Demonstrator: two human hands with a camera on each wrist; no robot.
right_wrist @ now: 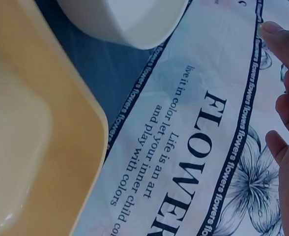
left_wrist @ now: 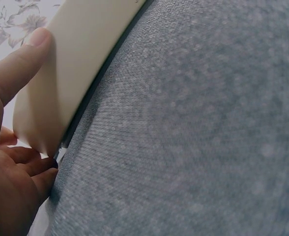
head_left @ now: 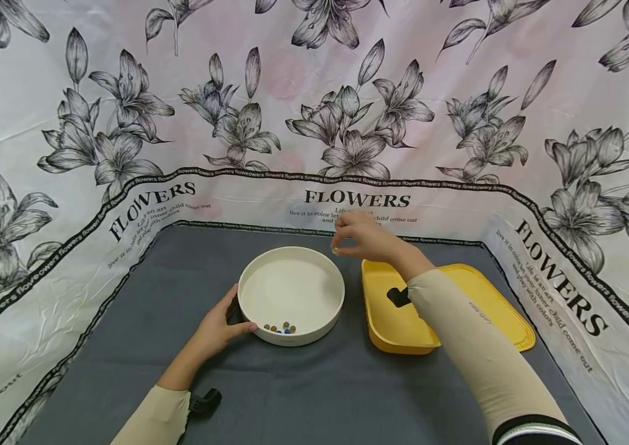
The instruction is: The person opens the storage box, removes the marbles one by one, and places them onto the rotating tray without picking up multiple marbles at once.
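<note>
A round white dish [head_left: 291,281] stands on the grey cloth in the head view, with several small marbles [head_left: 280,328], brown and blue, gathered at its near side. My left hand [head_left: 215,327] holds the dish at its left: the thumb lies against the wall near the rim, and the fingers [left_wrist: 39,169] curl at the dish's side. Between the thumb and forefinger of my right hand [head_left: 367,238], a small yellowish-green marble [head_left: 335,250] is pinched, raised past the dish's right edge. Only part of the right hand shows in the right wrist view, and the marble cannot be made out there.
To the right of the dish stands a yellow rectangular container [head_left: 389,309], partly hidden by my right forearm. A yellow lid [head_left: 500,309] lies beyond it on the right. Flower-printed fabric [head_left: 348,148] rises behind and at both sides of the grey cloth [head_left: 181,272].
</note>
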